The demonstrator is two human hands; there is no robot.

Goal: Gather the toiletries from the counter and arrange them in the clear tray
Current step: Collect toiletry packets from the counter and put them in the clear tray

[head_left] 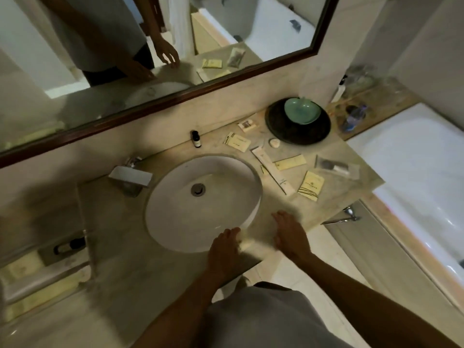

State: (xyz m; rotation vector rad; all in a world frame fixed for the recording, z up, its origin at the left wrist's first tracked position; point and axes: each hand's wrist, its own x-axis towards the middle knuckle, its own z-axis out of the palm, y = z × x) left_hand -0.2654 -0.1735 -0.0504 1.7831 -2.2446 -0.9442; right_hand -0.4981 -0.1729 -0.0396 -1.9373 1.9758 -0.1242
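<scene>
The clear tray (pixel 84 217) stands on the counter left of the sink and holds a dark bottle (pixel 69 245) and pale yellow packets (pixel 21 268). Right of the sink lie several toiletries: yellow packets (pixel 311 184), a long white tube (pixel 272 169), a small white soap (pixel 274 143), a clear bag with a brush (pixel 336 167) and a small boxed item (pixel 248 125). A small dark bottle (pixel 196 138) stands behind the sink. My left hand (pixel 224 249) grips a pale, blurred item (pixel 244 243) at the sink's front rim. My right hand (pixel 288 233) rests on the counter, fingers straight.
The round white sink (pixel 175 222) fills the counter's middle, with a chrome tap (pixel 130 178) to its left. A black round plate (pixel 278 126) carrying a green dish (pixel 302 110) stands at the back right. A bathtub (pixel 414 172) lies beyond the counter's right edge. A mirror hangs above.
</scene>
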